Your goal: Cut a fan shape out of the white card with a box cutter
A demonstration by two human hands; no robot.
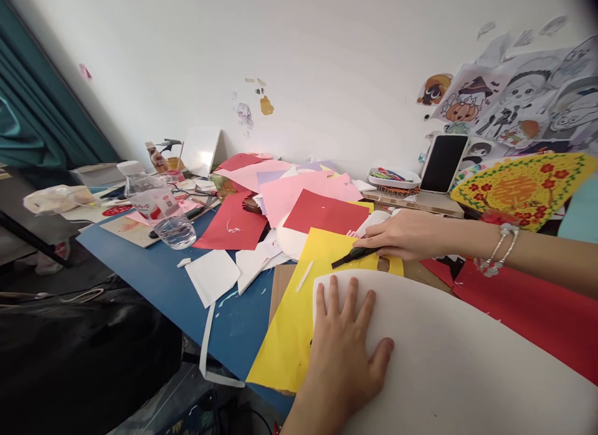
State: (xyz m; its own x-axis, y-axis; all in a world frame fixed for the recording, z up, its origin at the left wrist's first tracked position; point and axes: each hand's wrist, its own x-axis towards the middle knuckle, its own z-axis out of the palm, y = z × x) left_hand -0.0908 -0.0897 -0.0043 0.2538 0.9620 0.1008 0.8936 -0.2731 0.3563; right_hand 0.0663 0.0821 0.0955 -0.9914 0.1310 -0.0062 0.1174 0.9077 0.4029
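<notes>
My left hand [348, 338] lies flat with fingers spread on a large white sheet [448, 354] with a curved edge. Under that sheet's left end is a yellow sheet of paper [284, 329], with a thin white strip [304, 276] on it. Just beyond the white edge, my right hand [402, 235] is closed around a slim black pen-like tool [352, 257]. The tool points left, its end low over the yellow paper; whether it touches is unclear, and its exact kind does not show. A beaded bracelet [498, 248] circles my right wrist.
Red sheets [322, 212], pink paper [275, 195] and white scraps [212, 276] clutter the blue table [177, 291]. A clear plastic cup [170, 220] stands left. Behind are a pen tray [393, 178], a phone [443, 162] and a decorated yellow fan shape [518, 189].
</notes>
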